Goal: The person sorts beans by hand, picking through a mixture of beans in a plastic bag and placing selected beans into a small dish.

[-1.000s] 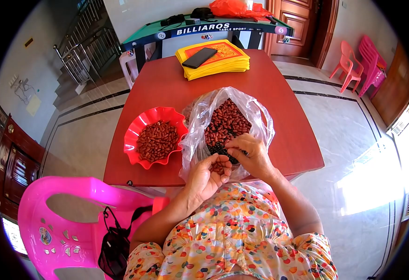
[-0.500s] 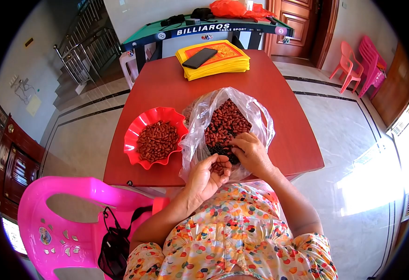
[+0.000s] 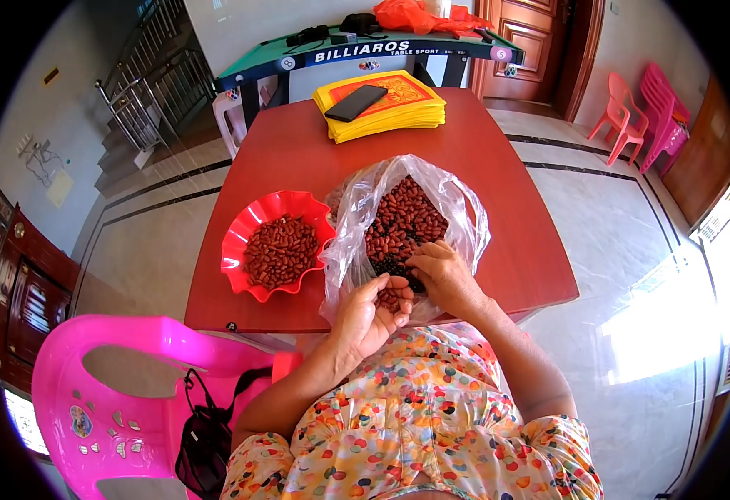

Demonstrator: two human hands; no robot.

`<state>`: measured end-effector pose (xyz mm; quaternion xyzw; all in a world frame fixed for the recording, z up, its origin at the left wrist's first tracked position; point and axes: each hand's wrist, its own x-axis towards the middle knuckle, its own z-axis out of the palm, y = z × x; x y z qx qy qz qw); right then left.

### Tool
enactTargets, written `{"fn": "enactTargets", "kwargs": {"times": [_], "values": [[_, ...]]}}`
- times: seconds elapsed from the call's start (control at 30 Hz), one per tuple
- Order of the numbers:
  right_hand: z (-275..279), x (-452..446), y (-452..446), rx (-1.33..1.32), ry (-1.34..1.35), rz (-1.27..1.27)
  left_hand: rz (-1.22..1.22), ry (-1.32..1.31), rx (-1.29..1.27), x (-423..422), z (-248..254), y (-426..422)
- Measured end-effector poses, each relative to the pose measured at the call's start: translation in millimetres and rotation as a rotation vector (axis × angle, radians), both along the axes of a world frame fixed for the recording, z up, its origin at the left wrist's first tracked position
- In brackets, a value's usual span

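A clear plastic bag (image 3: pixel 349 250) stands wide at the mouth on the red table, holding dark red kidney beans (image 3: pixel 406 208) and some black beans (image 3: pixel 392 267). My left hand (image 3: pixel 360 323), palm up and fingers curled, cups a small heap of red beans at the bag's near edge. Over the black beans, my right hand (image 3: pixel 450 283) has its thumb and fingertips pressed together; whatever is between them is hidden. Left of the bag sits a wavy-rimmed red bowl (image 3: pixel 233 242) with more red beans (image 3: pixel 280 252) in it.
Behind the bag, a stack of yellow paper (image 3: pixel 419 117) carries a black phone (image 3: pixel 356 103). A pink plastic chair (image 3: pixel 123 342) with a black bag (image 3: pixel 206 442) stands at the left. Beyond the red table (image 3: pixel 523 242) is a small billiard table (image 3: pixel 365 54).
My right hand has shifted slightly left, its fingertips nearer to my left hand and the black beans. My left hand stays in place with the red beans.
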<state>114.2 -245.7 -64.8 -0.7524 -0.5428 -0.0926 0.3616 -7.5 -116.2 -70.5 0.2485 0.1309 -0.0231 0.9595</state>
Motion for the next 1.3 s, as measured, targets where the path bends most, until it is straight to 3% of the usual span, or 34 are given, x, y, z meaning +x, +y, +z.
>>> {"fn": "enactTargets", "kwargs": {"times": [0.6,0.87,0.97,1.1,1.17,1.3], "values": [[10,-5,2,0.226,0.159,-0.031,0.001,0.005,0.004,1,-2,1],[27,-15,-1,0.218,0.318,0.246,-0.001,-0.031,-0.043,1,0,0],[25,-14,-1,0.219,0.366,0.095,0.034,0.028,0.014,0,3,-1],[13,-4,-1,0.167,0.254,-0.006,-0.004,-0.008,-0.018,1,-4,2],[6,-1,0,0.091,0.074,0.004,-0.002,-0.005,-0.013,1,-4,1],[6,-5,0,0.019,0.028,0.029,0.009,0.009,-0.005,1,-2,0]]}}
